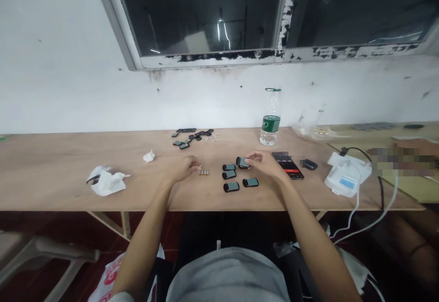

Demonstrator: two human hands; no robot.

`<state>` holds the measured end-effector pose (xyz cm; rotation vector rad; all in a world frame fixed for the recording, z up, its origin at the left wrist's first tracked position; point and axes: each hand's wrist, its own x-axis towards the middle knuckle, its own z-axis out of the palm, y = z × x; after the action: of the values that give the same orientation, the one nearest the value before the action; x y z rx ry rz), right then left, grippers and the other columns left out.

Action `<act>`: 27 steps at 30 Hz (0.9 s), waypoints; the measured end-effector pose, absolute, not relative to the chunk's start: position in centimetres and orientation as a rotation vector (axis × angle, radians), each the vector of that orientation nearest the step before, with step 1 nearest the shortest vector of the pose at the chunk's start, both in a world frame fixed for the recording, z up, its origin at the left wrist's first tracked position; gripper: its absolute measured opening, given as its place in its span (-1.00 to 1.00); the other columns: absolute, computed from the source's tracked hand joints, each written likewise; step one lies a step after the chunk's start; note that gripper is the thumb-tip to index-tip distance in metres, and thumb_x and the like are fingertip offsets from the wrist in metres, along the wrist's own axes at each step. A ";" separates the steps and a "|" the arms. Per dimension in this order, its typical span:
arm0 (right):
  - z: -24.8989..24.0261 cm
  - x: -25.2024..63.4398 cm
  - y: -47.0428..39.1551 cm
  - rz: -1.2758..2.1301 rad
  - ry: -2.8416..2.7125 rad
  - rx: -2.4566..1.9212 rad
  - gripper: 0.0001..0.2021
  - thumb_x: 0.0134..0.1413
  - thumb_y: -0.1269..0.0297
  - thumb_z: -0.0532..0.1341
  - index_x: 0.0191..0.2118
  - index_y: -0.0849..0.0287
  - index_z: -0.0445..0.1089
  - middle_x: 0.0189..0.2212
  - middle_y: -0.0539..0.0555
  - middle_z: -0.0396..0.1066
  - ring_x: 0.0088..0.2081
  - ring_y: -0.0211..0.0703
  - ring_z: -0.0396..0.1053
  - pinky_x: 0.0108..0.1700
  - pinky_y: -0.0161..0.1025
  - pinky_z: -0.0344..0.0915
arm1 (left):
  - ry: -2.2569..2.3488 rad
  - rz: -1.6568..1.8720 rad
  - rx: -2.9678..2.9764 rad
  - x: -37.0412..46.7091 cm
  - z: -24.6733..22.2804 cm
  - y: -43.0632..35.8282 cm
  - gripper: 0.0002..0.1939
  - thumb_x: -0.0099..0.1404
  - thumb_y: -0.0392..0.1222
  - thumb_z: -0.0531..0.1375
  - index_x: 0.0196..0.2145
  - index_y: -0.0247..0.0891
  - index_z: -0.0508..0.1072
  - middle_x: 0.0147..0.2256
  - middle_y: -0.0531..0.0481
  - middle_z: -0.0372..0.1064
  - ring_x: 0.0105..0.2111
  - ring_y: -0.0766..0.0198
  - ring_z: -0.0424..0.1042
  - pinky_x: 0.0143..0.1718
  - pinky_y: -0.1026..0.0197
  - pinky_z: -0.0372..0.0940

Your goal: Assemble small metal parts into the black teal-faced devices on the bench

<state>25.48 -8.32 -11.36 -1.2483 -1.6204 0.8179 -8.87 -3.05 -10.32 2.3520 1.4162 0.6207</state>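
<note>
1 case (242, 162) is grasped by the right hand (263, 161) at the counter (65, 165), 4 others are laid nearby, the rear pile (198, 138) seems untouched, and the left hand's (185, 167) hold, beside parts (204, 172), cannot be told.

Phone (291, 170), right: screen (284, 160) digits show 01:08, final pair blurred.
Bottle (269, 138), far right: green label (271, 123), lettering illegible.
Bag (109, 274), near left: red lettering (111, 273), unclear.
</note>
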 end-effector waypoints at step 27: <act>-10.0 20.8 -10.3 0.872 -1.605 -1.049 -0.67 0.02 0.03 0.35 -0.24 0.21 0.51 -0.28 0.14 0.58 -0.30 -0.07 0.54 -0.23 -0.19 0.44 | 1.050 1.185 2.438 -0.8 -9.4 -8.9 -0.82 0.33 -0.14 0.27 -0.15 -0.20 0.60 -0.13 -0.06 0.50 -0.34 0.26 0.50 -0.27 0.20 0.44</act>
<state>20.81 -10.25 -9.95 -1.0491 -1.6054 0.8723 -0.84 -8.95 -9.38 2.4380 1.0500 1.1851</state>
